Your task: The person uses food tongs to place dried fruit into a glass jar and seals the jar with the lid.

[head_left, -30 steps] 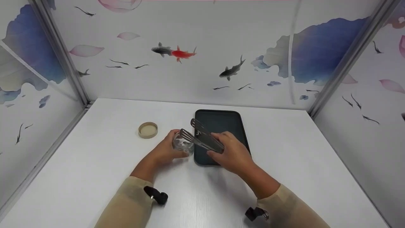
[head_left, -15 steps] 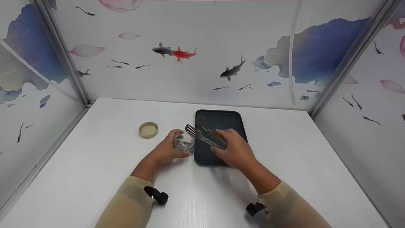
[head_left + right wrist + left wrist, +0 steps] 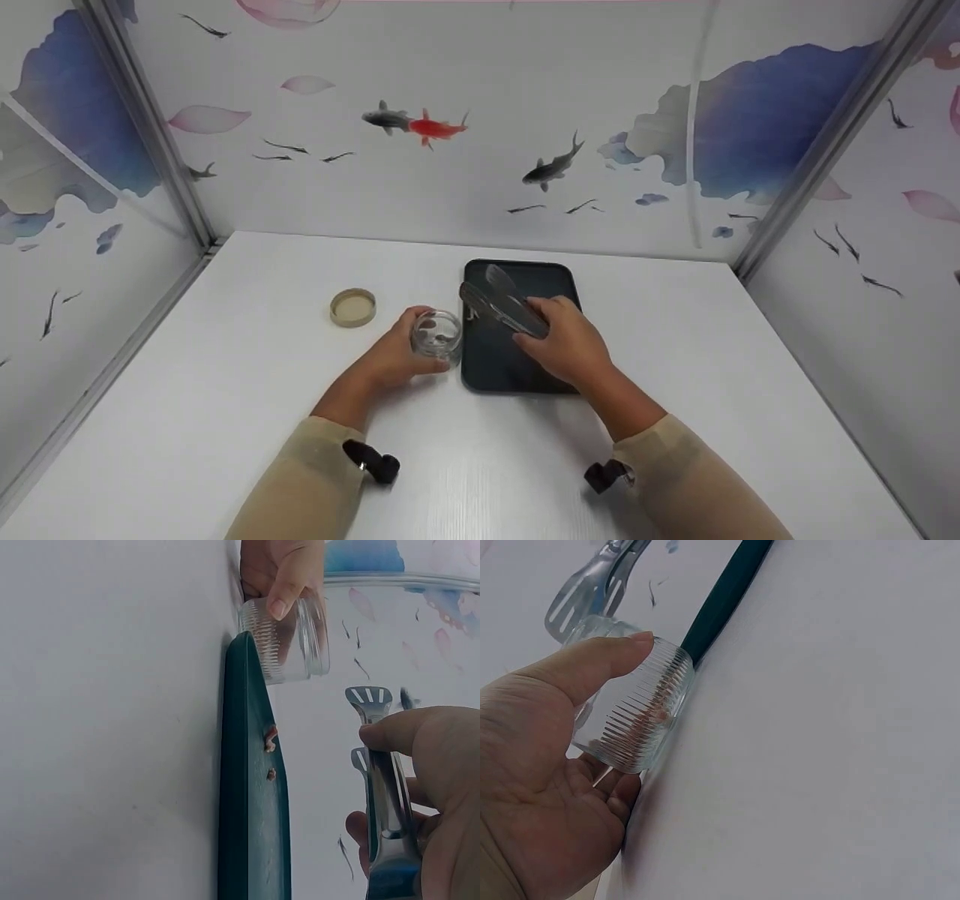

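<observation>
My left hand [image 3: 391,358] grips a clear glass jar [image 3: 437,337] with ribbed sides at the tray's left edge. A few small bits show through the glass of the jar [image 3: 641,709] in the left wrist view. In my right hand [image 3: 574,343] is a pair of metal tongs [image 3: 510,309] with slotted ends, held above the dark green tray [image 3: 502,367]. The tongs [image 3: 390,810] have their ends apart with nothing between them in the right wrist view. Small reddish-brown pieces [image 3: 271,738] lie on the tray near its jar end.
A round beige lid [image 3: 352,308] lies on the white table [image 3: 225,390], left of the jar. White panels printed with fish and petals [image 3: 480,180] enclose the table at the back and both sides, with metal posts at the corners.
My right hand has drawn the tongs to the right, from over the jar's mouth to over the tray. The left hand and jar have stayed in place.
</observation>
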Demonstrator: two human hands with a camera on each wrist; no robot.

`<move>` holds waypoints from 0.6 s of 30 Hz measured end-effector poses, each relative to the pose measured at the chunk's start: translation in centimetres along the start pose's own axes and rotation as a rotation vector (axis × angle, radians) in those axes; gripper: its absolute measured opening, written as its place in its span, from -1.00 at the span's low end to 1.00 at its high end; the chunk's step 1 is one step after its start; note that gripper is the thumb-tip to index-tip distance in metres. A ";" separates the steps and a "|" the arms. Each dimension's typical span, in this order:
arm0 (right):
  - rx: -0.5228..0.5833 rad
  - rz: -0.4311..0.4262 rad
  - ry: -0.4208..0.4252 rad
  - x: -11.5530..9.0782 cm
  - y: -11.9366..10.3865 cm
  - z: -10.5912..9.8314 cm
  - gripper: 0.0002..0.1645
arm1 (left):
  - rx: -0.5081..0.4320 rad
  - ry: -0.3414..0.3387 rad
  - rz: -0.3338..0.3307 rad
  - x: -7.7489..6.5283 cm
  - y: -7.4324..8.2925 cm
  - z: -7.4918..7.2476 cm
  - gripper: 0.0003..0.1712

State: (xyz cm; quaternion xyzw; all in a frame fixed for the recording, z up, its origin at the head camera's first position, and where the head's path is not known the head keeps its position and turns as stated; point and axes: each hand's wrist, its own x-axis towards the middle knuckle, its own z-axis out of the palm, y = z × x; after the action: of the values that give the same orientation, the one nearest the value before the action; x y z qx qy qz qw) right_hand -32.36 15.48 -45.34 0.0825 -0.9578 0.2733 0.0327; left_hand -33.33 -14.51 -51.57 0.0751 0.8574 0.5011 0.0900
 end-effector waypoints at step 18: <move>-0.044 0.086 -0.024 2.5 2.5 1.9 -0.14 | -0.009 -0.006 -0.013 0.0 -0.1 0.0 0.21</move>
State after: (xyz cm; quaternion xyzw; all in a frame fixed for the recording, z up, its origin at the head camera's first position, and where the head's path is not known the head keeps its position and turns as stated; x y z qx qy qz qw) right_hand -35.28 16.27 -47.96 0.0437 -0.9666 0.2523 0.0112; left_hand -33.38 -14.59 -51.67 0.0707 0.8554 0.5040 0.0961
